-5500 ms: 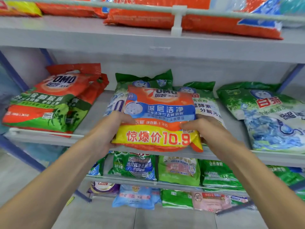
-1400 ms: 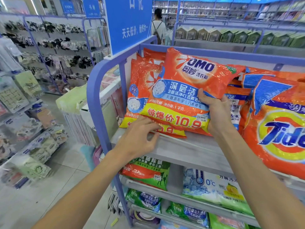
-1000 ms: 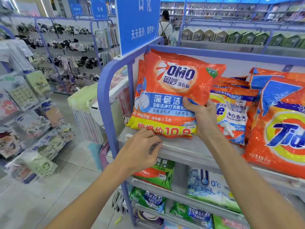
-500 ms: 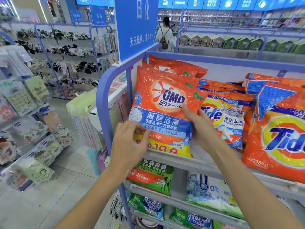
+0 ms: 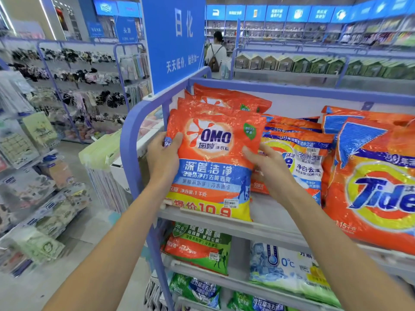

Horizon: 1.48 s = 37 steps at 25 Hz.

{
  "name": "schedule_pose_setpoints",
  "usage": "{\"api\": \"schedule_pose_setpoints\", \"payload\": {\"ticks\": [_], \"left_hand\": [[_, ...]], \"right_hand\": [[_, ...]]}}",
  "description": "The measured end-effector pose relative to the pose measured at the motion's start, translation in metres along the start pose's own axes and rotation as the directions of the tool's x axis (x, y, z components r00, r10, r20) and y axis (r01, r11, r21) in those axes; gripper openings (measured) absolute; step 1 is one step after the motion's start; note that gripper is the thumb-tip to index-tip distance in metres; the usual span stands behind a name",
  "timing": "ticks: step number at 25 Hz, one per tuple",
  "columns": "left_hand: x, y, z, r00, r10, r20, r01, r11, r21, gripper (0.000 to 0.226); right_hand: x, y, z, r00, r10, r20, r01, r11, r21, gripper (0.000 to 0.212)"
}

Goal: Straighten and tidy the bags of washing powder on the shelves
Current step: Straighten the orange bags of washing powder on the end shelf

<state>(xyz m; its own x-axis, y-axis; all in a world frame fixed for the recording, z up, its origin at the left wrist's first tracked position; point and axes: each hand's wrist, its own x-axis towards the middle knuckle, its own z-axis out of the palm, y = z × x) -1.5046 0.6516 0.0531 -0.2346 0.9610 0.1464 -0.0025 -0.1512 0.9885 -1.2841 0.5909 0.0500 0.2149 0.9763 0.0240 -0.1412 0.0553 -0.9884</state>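
Your left hand had climbed from the lower corner to the upper left edge of the OMO bag, thumb clamped over its front, and your right hand pinched the right edge. That bag stood upright at the front of the top shelf, before the other OMO bags and just beside the Tide bags.

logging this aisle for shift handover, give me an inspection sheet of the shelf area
surface: grey top shelf, bare strip beside the front bag
job's things: front bag standing at the left end, same bags behind it; bigger bags on the right
clutter: nothing seen
hands: left hand grips the front bag's left edge; right hand at its right edge, grip unclear
cables: nothing seen
surroundings: blue sign above, person with backpack far off
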Motion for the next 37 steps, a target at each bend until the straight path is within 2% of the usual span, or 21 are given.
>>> {"api": "schedule_pose_setpoints", "payload": {"ticks": [4,7,11,13,16,19,22,26,28,32,37], "left_hand": [[0.000,-0.005,-0.002,0.994,0.084,-0.068,-0.086,0.996,-0.026,0.010],[0.000,-0.003,0.000,0.987,0.132,-0.091,-0.125,0.989,0.077,0.013],[-0.008,-0.005,0.000,0.982,0.172,-0.078,-0.151,0.963,0.224,0.022],[-0.018,-0.013,-0.001,0.976,0.218,-0.022,-0.197,0.915,0.352,0.036],[-0.032,-0.025,-0.005,0.961,0.252,0.117,-0.274,0.792,0.545,0.072],[-0.057,-0.032,-0.009,0.954,0.233,0.189,-0.299,0.691,0.658,0.083],[-0.078,-0.042,-0.013,0.924,0.279,0.263,-0.382,0.621,0.684,0.085],[-0.091,-0.048,-0.023,0.922,0.251,0.295,-0.387,0.640,0.663,0.088],[-0.101,-0.052,-0.027,0.912,0.261,0.318,-0.411,0.603,0.684,0.086],[-0.127,-0.056,-0.038,0.905,0.238,0.353,-0.422,0.617,0.664,0.079],[-0.181,-0.063,-0.049,0.893,0.203,0.402,-0.443,0.551,0.707,0.067]], "right_hand": [[-0.020,0.017,0.001,0.998,-0.014,0.064,0.021,0.994,-0.110,0.032],[-0.008,0.015,0.008,0.996,-0.065,0.063,0.076,0.978,-0.192,0.040],[-0.006,0.020,0.010,0.996,-0.070,0.048,0.080,0.969,-0.235,0.040],[-0.010,0.021,0.012,0.995,-0.097,0.009,0.095,0.956,-0.276,0.041],[-0.018,0.020,0.018,0.981,-0.186,-0.050,0.150,0.902,-0.406,0.048],[-0.027,0.028,0.022,0.949,-0.298,-0.106,0.200,0.823,-0.532,0.053],[-0.038,0.037,0.022,0.936,-0.333,-0.112,0.212,0.789,-0.576,0.051],[-0.061,0.051,0.016,0.948,-0.313,-0.058,0.208,0.747,-0.631,0.057],[-0.076,0.057,0.012,0.955,-0.293,-0.042,0.190,0.713,-0.675,0.060],[-0.112,0.063,-0.008,0.966,-0.239,0.093,0.215,0.556,-0.803,0.059],[-0.165,0.066,-0.042,0.969,-0.172,0.177,0.233,0.396,-0.888,0.057]]}}
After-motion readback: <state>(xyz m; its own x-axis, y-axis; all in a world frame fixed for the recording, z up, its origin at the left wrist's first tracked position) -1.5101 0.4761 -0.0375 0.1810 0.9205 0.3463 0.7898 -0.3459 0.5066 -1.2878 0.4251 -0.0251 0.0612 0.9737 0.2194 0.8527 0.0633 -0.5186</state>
